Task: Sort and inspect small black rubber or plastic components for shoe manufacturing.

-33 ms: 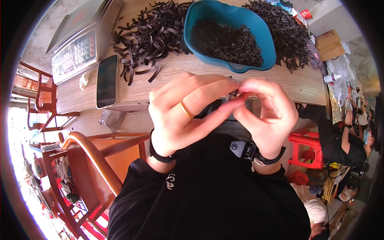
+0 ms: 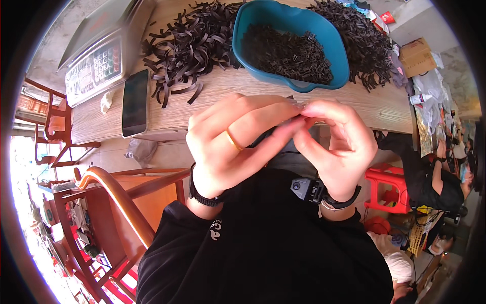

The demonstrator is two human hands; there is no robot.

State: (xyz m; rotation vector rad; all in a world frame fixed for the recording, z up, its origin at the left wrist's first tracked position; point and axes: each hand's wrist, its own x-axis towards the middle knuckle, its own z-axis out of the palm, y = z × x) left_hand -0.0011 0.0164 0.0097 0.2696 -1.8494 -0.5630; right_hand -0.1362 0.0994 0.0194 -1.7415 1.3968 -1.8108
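My left hand (image 2: 238, 134) and my right hand (image 2: 340, 139) meet in front of the table edge, thumbs and fingertips pinched together. Between them is a small black strip (image 2: 290, 98), mostly hidden; just its dark end shows above the left fingertips. Beyond the hands stands a teal plastic basin (image 2: 291, 87) holding many short, folded-looking black pieces (image 2: 288, 55). Left of the basin lies a loose heap of longer flat black strips (image 2: 197, 43). Another heap of black pieces (image 2: 357, 43) spreads to its right.
A scale with a keypad (image 2: 96, 66) and a dark-screened phone (image 2: 135, 104) occupy the table's left side. A wooden chair (image 2: 119, 195) stands at my left, a red stool (image 2: 387, 190) at my right. Other people (image 2: 435, 177) sit farther right.
My left fingers and thumb have shifted slightly at the pinch, covering more of the black strip. The right hand stays nearly still.
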